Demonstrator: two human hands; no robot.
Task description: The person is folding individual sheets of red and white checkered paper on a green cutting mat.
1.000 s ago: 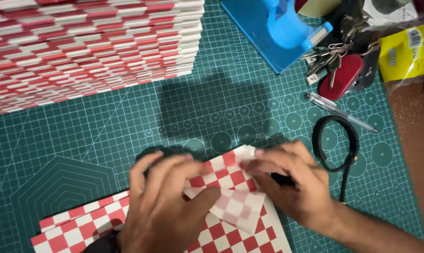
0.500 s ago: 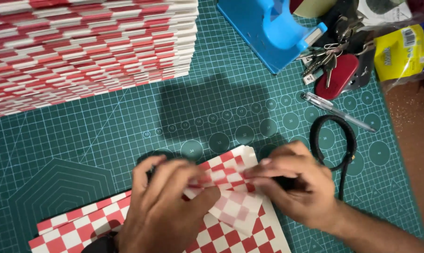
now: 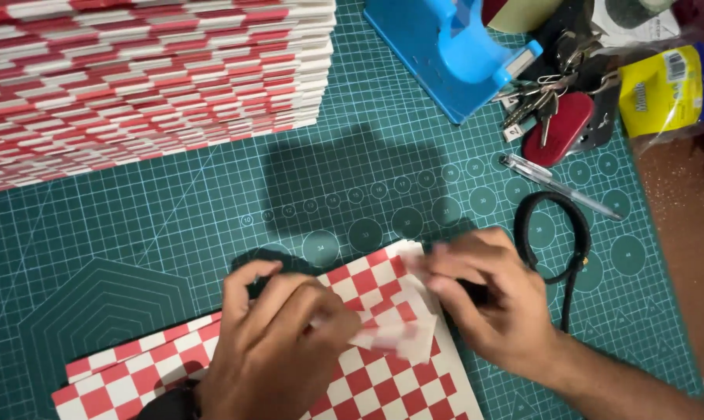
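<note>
view: single head camera | faces: steeply down onto dark green gridded cutting mat (image 3: 173, 225) | range: close, hands fill lower edge | frame: tilted, mat's grid running slightly askew | shared: none
</note>
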